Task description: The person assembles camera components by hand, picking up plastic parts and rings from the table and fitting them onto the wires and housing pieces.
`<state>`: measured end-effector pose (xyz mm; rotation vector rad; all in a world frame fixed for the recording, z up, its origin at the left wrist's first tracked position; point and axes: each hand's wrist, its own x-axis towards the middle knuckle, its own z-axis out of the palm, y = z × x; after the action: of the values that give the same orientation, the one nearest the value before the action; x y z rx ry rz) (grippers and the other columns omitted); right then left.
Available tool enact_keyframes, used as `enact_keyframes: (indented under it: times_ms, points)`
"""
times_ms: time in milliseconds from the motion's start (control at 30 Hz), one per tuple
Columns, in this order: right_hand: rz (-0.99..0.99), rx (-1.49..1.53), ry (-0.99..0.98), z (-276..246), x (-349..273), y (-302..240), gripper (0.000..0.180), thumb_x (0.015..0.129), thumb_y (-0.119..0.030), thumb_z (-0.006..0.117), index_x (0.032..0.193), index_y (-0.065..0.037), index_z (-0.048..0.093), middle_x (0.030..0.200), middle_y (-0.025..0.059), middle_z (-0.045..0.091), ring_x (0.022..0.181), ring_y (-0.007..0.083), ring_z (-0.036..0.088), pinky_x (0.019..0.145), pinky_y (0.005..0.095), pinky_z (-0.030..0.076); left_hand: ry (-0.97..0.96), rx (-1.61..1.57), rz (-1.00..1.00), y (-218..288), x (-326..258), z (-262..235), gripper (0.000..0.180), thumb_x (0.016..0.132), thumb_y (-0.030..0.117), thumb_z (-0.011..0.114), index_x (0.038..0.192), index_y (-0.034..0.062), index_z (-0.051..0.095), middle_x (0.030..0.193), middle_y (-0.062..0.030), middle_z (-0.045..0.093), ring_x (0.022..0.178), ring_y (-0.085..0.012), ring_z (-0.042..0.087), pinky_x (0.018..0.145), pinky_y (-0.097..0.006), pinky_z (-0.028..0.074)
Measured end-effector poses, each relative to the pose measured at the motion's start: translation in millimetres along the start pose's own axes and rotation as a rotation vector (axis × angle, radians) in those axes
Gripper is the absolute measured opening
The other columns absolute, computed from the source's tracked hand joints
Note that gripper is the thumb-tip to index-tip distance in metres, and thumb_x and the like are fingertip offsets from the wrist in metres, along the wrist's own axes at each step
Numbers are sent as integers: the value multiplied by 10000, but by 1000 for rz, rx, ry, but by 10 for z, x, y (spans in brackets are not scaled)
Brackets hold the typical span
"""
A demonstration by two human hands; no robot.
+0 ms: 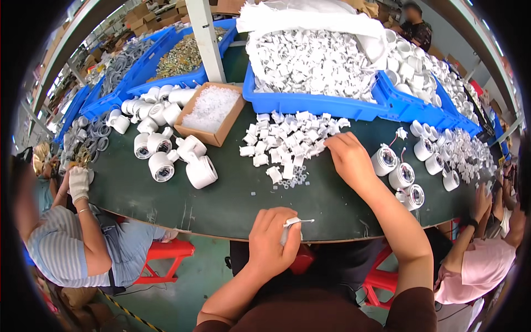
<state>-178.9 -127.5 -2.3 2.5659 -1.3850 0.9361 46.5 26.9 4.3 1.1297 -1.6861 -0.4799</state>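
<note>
My left hand (272, 239) is at the table's near edge, closed around a small white plastic part (292, 222) with a thin light-coloured pin sticking out to the right. At the right end of a loose pile of small white plastic parts (287, 135), my right hand (351, 160) has its fingers bent and tips drawn together. Whatever is between those fingertips, if anything, is too small to make out. Small translucent rings (297, 177) lie scattered at the pile's near side.
White cylindrical housings (202, 171) stand left, and more with wired insides (401, 175) right. A cardboard box of clear bits (237, 113) and a blue bin of white parts (310, 105) sit behind the pile. A metal post (206, 41) rises behind. People sit at both sides.
</note>
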Motion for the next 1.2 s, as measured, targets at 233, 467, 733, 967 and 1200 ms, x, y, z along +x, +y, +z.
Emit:
enact_keyframes:
  times_ms: [233,467,733,967,1200]
  points:
    - [45,131,-96,-119,-174,-132,137,872,-105,731,991,-54,686,1003,121,647,956,336,632,831,407,530,-17,11,1,16,-5,-8,85,870,39,638,953,25,643,1005,-126,683,866,-337,605,785,-404,489]
    - [92,110,28,-165,-15,-41,322,873,-196,771,1155,-86,661,1207,144,618,1149,374,535,988,453,453,-15,44,44,-11,4,27,95,861,47,646,955,31,648,1003,-128,681,835,-327,595,764,-398,483]
    - [192,55,-115,346,494,53,435,935,-455,677,1304,-225,663,1354,52,563,1246,320,438,1108,502,298,-36,82,84,20,22,86,107,860,53,648,965,34,648,1025,-126,678,840,-321,592,768,-399,486]
    - [208,25,-178,217,240,-35,348,938,-405,677,1246,-243,696,1298,22,584,1220,323,438,1070,516,313,-44,13,68,18,-66,47,114,865,52,644,977,37,648,1035,-132,678,854,-325,597,781,-398,487]
    - [192,-27,-199,-164,-272,-1,298,969,-307,647,1251,-224,699,1326,43,589,1229,307,470,1079,469,323,-74,-40,65,-66,-28,37,121,867,45,633,986,28,640,1035,-146,678,880,-334,607,794,-402,488]
